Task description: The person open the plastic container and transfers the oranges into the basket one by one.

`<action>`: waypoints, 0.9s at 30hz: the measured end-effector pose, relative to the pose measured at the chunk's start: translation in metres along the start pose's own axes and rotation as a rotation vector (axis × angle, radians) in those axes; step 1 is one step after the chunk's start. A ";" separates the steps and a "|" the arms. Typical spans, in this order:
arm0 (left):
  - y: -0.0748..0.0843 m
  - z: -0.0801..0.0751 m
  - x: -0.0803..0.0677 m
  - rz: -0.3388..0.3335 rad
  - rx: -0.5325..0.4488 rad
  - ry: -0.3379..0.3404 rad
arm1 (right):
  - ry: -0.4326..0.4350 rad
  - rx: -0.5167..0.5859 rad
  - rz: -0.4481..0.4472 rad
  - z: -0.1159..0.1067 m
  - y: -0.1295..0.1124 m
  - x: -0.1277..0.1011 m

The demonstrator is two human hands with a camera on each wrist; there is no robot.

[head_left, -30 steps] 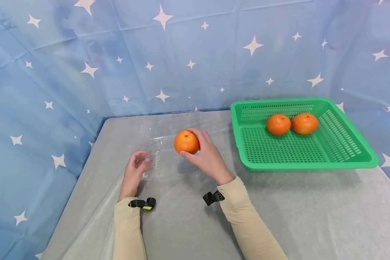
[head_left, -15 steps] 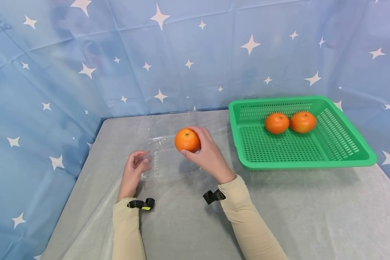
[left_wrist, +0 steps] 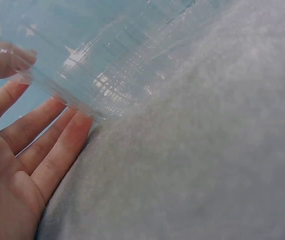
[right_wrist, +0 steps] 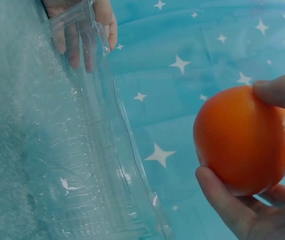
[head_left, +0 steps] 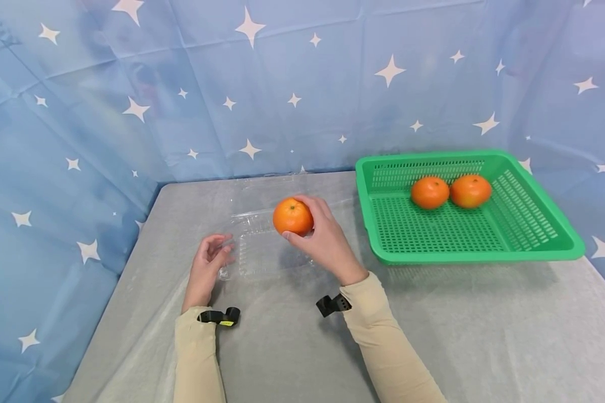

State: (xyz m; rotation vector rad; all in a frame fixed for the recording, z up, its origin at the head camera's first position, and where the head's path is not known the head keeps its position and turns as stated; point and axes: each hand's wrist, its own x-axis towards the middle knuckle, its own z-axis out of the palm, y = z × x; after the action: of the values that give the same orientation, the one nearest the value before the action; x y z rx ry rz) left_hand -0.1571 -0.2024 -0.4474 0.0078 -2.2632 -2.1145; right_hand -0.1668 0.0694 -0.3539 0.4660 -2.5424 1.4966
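Observation:
In the head view my right hand [head_left: 325, 239] grips an orange [head_left: 291, 216] between thumb and fingers, above a clear plastic box [head_left: 262, 254]. The right wrist view shows the same orange [right_wrist: 242, 142] held clear of the box wall [right_wrist: 100, 135]. At the box's left end, my left hand [head_left: 206, 268] holds the edge. Seen from the left wrist, the thumb lies over the rim and the long fingers [left_wrist: 65, 145] touch it from outside. The box's see-through lid [head_left: 262, 193] lies folded back behind it; its outline is faint.
A green basket [head_left: 443, 256] stands to the right with two oranges [head_left: 430, 193] side by side inside. Grey cloth [head_left: 277, 347] covers the table. A blue star-patterned curtain [head_left: 333, 67] hangs behind and on the left.
The orange has shifted slightly to the right and away in my right hand. My left hand stays at the box's edge. The basket's oranges have not moved.

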 end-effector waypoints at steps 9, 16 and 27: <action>0.000 0.000 0.000 -0.007 0.012 0.001 | 0.006 0.007 -0.001 0.000 0.001 0.000; -0.001 -0.001 0.000 0.005 -0.006 -0.001 | 0.003 0.015 0.001 0.000 0.002 0.001; -0.004 -0.001 0.001 -0.006 -0.013 0.002 | 0.032 0.008 0.006 -0.006 0.000 -0.001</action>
State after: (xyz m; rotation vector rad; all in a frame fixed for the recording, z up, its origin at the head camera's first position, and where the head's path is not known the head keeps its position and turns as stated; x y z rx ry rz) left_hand -0.1580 -0.2039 -0.4509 0.0168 -2.2509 -2.1313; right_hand -0.1664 0.0747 -0.3510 0.4324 -2.5173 1.5042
